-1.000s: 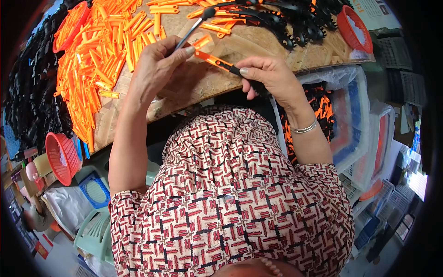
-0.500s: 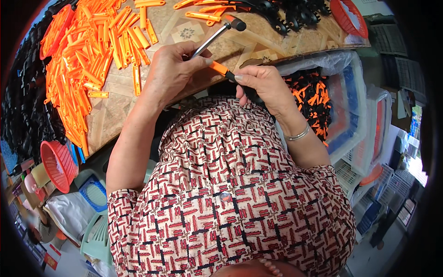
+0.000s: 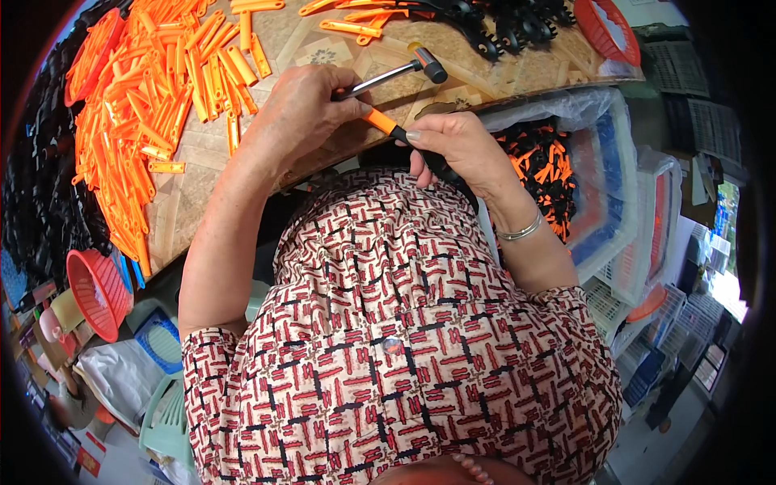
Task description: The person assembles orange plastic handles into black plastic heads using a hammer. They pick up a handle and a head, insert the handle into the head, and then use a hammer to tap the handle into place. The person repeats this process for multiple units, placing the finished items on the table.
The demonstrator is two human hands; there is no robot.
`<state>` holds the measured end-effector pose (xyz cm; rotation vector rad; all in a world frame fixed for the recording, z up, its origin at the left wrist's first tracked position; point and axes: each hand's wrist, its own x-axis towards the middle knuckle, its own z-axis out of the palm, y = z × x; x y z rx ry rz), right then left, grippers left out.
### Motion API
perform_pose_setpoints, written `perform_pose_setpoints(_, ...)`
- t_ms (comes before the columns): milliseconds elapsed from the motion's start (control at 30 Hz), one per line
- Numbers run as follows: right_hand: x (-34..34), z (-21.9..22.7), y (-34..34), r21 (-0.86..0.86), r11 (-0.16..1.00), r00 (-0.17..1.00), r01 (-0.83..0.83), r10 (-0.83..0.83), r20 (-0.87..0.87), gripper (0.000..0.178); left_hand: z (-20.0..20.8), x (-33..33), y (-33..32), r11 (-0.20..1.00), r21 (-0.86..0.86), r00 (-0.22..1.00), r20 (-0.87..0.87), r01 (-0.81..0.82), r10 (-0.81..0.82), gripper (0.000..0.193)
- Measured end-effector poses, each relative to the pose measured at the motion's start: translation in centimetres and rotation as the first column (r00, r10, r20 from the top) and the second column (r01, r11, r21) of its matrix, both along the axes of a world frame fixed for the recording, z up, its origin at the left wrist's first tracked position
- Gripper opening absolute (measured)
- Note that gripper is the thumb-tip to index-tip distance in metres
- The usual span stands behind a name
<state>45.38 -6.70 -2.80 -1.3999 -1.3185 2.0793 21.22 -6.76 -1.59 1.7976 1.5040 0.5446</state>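
Observation:
Over the table's near edge, my left hand [image 3: 311,101] is closed round a small hammer [image 3: 380,79] with a silver shaft and a black head. The hammer head points to the right, above the tabletop. The same hand's thumb and fingers also meet the end of an orange plastic handle piece [image 3: 380,121]. That piece runs into a black plastic part [image 3: 402,134], which my right hand [image 3: 461,149] pinches from the right. Most of the black part is hidden by the right fingers or lost against the dark gap below.
A big heap of orange handle pieces [image 3: 133,121] covers the table's left. Black clawed parts [image 3: 517,28] lie at the far right, near a red basket [image 3: 606,32]. Right of my lap, a plastic-lined crate [image 3: 610,170] holds orange-and-black pieces [image 3: 537,170]. Another red basket [image 3: 97,295] stands lower left.
The hammer has tipped down, its head swinging nearer to me and a little right. Both hands still hold the orange-and-black piece in nearly the same place.

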Motion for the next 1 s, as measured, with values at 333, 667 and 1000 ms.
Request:
perform_pose_setpoints(333,-1.0,-0.2,1.0,0.073,0.982,0.962,-0.174,0.154,0.226,0.039,-1.0,0.9,-1.3,0.949,0.312,0.998,-0.043,-0.038,0.054,0.019)
perform_pose_setpoints(667,0.3,-0.9,-0.5,0.022,0.999,0.969,-0.046,0.039,0.243,0.040,1.5,-1.6,-5.7,0.967,-0.039,0.878,0.412,-0.250,0.244,0.027)
perform_pose_setpoints(1000,-0.2,-1.6,-1.6,0.101,0.995,0.987,-0.007,-0.009,0.160,0.031,2.0,-0.5,-9.8,0.882,0.409,0.971,0.130,-0.236,0.200,0.044)
